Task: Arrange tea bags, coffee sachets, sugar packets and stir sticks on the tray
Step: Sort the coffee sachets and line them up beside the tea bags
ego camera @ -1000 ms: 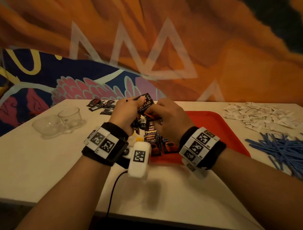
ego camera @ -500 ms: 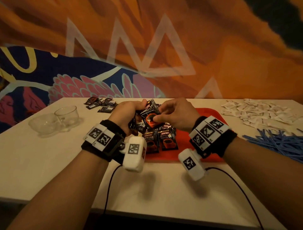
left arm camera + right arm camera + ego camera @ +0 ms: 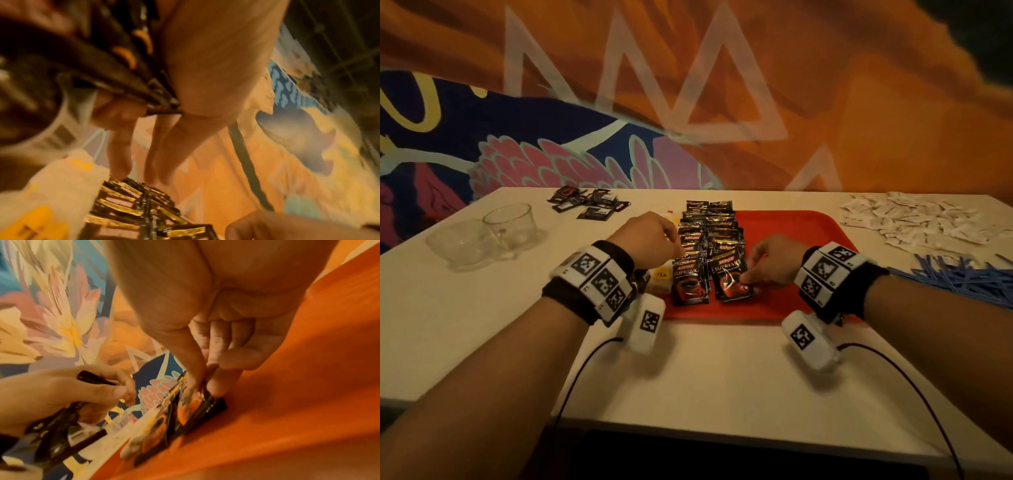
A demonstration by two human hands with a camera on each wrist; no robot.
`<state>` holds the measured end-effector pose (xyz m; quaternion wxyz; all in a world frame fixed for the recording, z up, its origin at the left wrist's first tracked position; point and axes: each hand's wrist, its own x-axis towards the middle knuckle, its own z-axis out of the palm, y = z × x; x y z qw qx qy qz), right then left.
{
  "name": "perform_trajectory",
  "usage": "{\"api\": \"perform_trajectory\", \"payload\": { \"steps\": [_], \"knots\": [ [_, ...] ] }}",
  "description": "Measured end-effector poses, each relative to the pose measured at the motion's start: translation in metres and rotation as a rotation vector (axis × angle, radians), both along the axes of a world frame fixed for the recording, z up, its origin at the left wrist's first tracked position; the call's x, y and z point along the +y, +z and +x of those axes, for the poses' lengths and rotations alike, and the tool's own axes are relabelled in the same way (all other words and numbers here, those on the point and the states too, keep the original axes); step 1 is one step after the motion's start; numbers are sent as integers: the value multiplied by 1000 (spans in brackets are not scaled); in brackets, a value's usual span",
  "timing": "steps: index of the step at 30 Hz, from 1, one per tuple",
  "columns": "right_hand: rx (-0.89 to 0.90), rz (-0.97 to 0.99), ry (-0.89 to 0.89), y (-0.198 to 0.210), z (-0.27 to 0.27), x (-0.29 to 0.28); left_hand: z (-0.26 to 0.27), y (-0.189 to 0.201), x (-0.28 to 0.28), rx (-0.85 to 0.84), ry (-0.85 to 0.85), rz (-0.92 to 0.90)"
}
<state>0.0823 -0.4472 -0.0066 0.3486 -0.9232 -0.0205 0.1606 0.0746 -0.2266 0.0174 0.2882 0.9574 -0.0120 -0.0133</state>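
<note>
A red tray (image 3: 801,226) is set on a pale table (image 3: 705,377), and two columns of overlapping black coffee sachets (image 3: 709,236) are laid along its left part; about eight can be counted in each column, though the far ones blur together. The nearest sachet of the right column (image 3: 731,279) is pinched at its lower right corner between the thumb and forefinger of the right hand (image 3: 770,263), the remaining fingers being curled towards the palm; the sachet lies flat on the tray just beside the nearest sachet of the left column (image 3: 690,282). A small stack of further sachets (image 3: 127,78) is gripped in the left hand (image 3: 650,240) between thumb and palm, while two fingers (image 3: 121,151) are stretched down to touch the left column. Pale tea bags with yellow tags (image 3: 662,275) are seen at the tray's left edge, largely hidden by the left wrist; their number cannot be told.

Off the tray, a loose heap of roughly eight sachets (image 3: 589,202) lies at the far left of the table. Two clear glass cups (image 3: 482,234) are placed near the left edge. White sugar packets (image 3: 921,219) are scattered at the far right, and blue stir sticks (image 3: 962,277) are piled nearer; both are too many to count.
</note>
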Motion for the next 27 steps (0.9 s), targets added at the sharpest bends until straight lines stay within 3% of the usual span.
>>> {"api": "perform_trajectory", "payload": {
  "steps": [3, 6, 14, 20, 27],
  "knots": [
    [-14, -62, 7, -4, -1, 7, -5, 1, -2, 72, -99, 252],
    [-43, -128, -3, -6, -3, 13, -8, 2, -4, 143, -172, 352],
    [-51, -122, -47, -12, -3, 17, -8, -7, -3, 195, -233, 404],
    [-149, -256, 17, -9, -9, 21, -4, -11, -2, 177, -249, 384],
    [-175, -265, 49, -6, -14, 26, -1, -14, -1, 158, -264, 365]
  ]
}}
